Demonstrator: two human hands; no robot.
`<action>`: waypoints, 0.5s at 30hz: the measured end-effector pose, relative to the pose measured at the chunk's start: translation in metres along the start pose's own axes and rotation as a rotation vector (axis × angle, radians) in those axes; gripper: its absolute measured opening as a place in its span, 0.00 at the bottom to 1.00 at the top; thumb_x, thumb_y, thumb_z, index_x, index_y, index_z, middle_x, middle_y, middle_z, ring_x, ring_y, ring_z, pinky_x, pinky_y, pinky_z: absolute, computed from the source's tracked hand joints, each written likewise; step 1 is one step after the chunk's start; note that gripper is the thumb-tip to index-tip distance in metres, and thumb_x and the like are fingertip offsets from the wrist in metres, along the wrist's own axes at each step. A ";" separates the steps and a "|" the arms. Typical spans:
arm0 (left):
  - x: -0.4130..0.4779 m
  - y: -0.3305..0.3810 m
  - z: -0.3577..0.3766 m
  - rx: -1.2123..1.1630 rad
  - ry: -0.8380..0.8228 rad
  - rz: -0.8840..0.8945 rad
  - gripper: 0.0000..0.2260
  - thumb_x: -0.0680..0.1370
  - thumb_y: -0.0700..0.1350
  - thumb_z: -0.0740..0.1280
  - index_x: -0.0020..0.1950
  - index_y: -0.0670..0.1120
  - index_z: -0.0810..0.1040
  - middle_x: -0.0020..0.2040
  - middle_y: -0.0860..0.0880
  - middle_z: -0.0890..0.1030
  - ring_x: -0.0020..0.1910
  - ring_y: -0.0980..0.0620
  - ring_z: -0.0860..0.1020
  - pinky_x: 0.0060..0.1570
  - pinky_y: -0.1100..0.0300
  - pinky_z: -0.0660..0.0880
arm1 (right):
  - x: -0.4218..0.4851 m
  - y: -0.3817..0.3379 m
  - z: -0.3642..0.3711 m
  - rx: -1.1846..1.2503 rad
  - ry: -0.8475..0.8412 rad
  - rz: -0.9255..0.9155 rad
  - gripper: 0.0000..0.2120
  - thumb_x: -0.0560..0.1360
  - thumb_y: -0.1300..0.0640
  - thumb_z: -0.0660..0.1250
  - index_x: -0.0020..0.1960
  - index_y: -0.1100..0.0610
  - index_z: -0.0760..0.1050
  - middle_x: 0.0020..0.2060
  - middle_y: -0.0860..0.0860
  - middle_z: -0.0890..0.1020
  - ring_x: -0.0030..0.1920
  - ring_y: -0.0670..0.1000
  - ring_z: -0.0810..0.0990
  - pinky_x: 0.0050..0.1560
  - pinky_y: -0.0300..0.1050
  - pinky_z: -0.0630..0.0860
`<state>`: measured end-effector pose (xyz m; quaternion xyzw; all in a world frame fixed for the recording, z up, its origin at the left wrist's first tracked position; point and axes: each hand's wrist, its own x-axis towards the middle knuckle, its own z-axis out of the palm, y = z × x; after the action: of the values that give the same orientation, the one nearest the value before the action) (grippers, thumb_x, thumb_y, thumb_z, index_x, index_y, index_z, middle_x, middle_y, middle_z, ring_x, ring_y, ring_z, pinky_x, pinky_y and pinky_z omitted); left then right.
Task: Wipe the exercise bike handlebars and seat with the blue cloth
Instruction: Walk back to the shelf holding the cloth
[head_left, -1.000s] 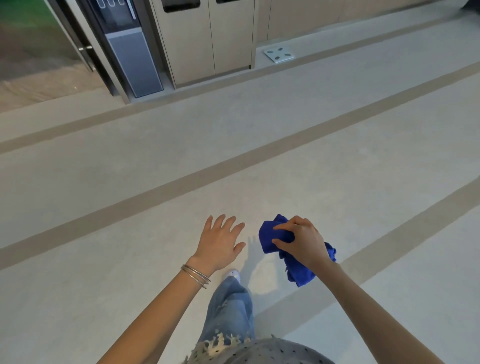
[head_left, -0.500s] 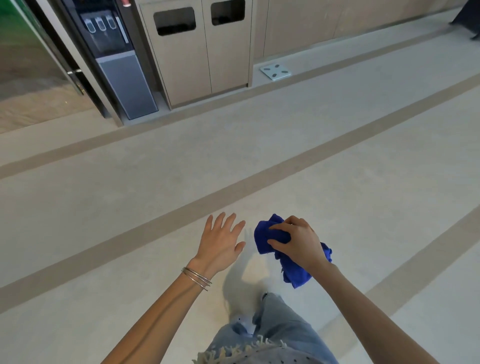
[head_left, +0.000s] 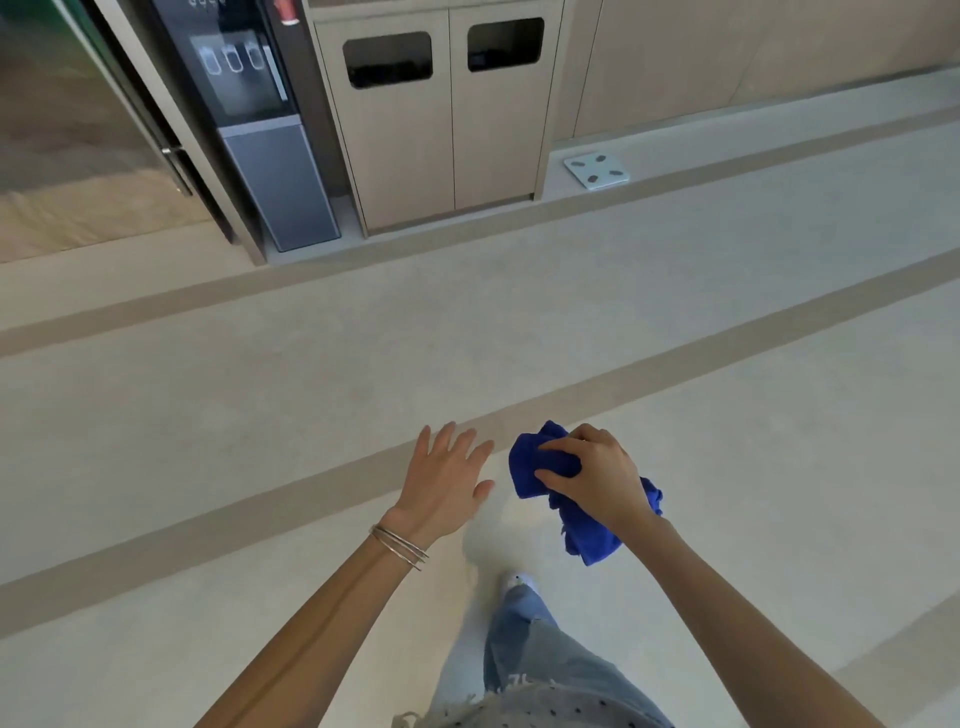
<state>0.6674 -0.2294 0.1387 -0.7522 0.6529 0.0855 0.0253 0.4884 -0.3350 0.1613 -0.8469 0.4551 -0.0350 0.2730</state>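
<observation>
Two hands were in view above the pale floor (head_left: 311, 415). The right hand (head_left: 597, 475) grasped the blue cloth (head_left: 527, 470), fingers and thumb curled round a bunched wad. Part of the wad bulged out just left of the thumb, and a loose tail hung below the wrist. The left hand (head_left: 441, 480) was released, fingers spread and flat, just left of the cloth and not touching it. Thin bracelets (head_left: 400, 545) sat on that wrist.

No exercise bike was in view, so wiping was judged not yet begun. One leg was forward below the hands, which suggested walking.

Risks noted:
- The cloth was gripped as a lump. Wiped that way, it would meet the handlebars with only a small face and could miss patches.
- The hanging tail could snag on bike parts, or pull free if the grip loosened.
- The bracelets could knock or scrape the bars if the left hand steadied the bike.
</observation>
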 end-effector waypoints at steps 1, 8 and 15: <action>0.017 -0.001 -0.007 -0.001 -0.006 -0.004 0.22 0.74 0.53 0.67 0.66 0.47 0.73 0.65 0.43 0.76 0.65 0.38 0.71 0.64 0.40 0.65 | 0.016 0.002 -0.009 -0.002 0.001 -0.010 0.15 0.71 0.48 0.68 0.57 0.45 0.77 0.51 0.47 0.76 0.54 0.49 0.71 0.45 0.42 0.66; 0.098 -0.017 -0.018 -0.003 0.013 -0.046 0.22 0.68 0.53 0.74 0.60 0.47 0.78 0.58 0.45 0.81 0.58 0.41 0.78 0.55 0.41 0.73 | 0.108 0.017 -0.038 -0.044 -0.050 -0.050 0.15 0.71 0.47 0.68 0.58 0.46 0.77 0.52 0.47 0.76 0.55 0.49 0.72 0.47 0.42 0.69; 0.154 -0.066 -0.013 -0.063 -0.054 -0.095 0.24 0.80 0.55 0.55 0.74 0.50 0.59 0.75 0.47 0.61 0.74 0.43 0.58 0.71 0.44 0.52 | 0.185 0.011 -0.031 -0.058 -0.126 -0.048 0.16 0.71 0.46 0.67 0.58 0.45 0.76 0.53 0.46 0.76 0.56 0.49 0.71 0.48 0.42 0.69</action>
<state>0.7545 -0.3722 0.1214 -0.7801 0.6126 0.1251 0.0231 0.5785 -0.4995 0.1474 -0.8657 0.4173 0.0251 0.2754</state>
